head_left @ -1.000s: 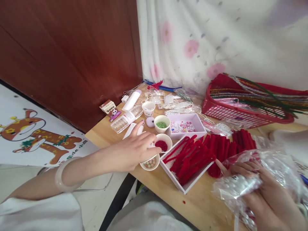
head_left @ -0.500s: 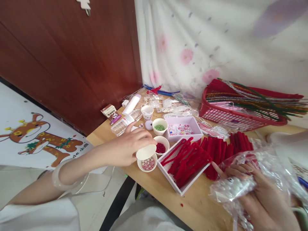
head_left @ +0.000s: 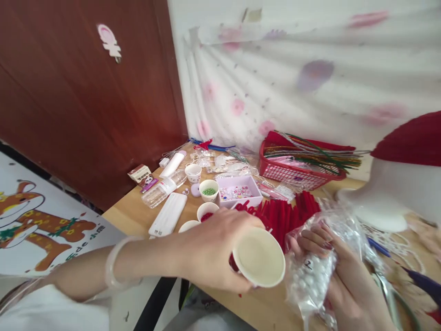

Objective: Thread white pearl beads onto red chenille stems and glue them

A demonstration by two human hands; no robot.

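Observation:
My left hand (head_left: 218,250) is wrapped round a paper cup (head_left: 260,257), its mouth tipped toward me and nothing visible inside. Just to the right, my right hand (head_left: 358,285) grips a clear plastic bag (head_left: 312,280) of white pearl beads with a "2" written on it. The cup and bag are close together. Beyond my left wrist stand a cup of green beads (head_left: 209,189), a cup of red beads (head_left: 207,212) and the rim of another cup (head_left: 188,226). My left hand hides most of the box of red fuzzy strips.
Bundled red fuzzy strips (head_left: 280,216) lie behind the bag. Farther back are a lilac tray (head_left: 253,198) of small beads and a red basket (head_left: 292,174) of coloured stems. A white power bank (head_left: 168,214), a plastic bottle (head_left: 158,193) and scissors (head_left: 387,294) lie on the table.
My left hand has lifted the paper cup from above the bead cups and brought it right, beside the bag. My right hand still holds the bag. The view has shifted right.

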